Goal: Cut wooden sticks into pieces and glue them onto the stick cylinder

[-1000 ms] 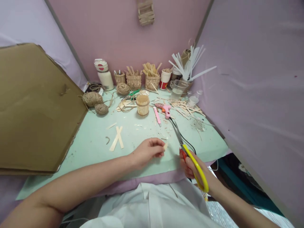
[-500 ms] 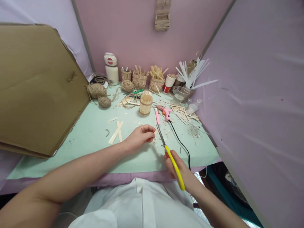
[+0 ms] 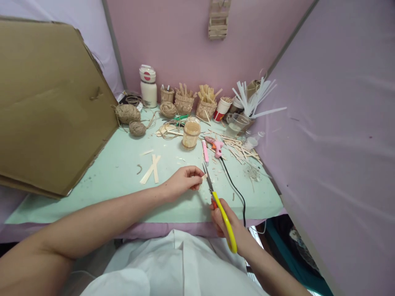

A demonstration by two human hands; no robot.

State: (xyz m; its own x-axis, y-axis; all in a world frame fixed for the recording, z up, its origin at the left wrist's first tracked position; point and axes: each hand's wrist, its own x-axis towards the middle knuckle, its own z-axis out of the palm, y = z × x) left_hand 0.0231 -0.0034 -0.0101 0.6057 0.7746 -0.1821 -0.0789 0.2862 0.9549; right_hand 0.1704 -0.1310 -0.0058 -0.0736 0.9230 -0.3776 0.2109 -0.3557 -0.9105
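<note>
My left hand (image 3: 182, 181) pinches a small pale wooden stick piece (image 3: 203, 177) just above the green table mat (image 3: 123, 185). My right hand (image 3: 226, 224) grips yellow-handled scissors (image 3: 219, 205), whose blades point up and left and meet the stick piece at the fingertips of the left hand. Two flat wooden sticks (image 3: 151, 169) lie crossed on the mat to the left of my left hand.
A pink glue gun (image 3: 216, 144) with a black cord (image 3: 236, 191), a pink tool (image 3: 205, 151) and a small stick-built cup (image 3: 191, 133) lie beyond. Twine balls (image 3: 127, 113), stick-filled baskets (image 3: 206, 105) and a bottle (image 3: 148, 87) line the back. Brown cardboard (image 3: 49, 102) leans at left.
My right hand brought the scissors left and inward until the blades reached the stick piece in my left hand. The camera view also shifted, tilting slightly.
</note>
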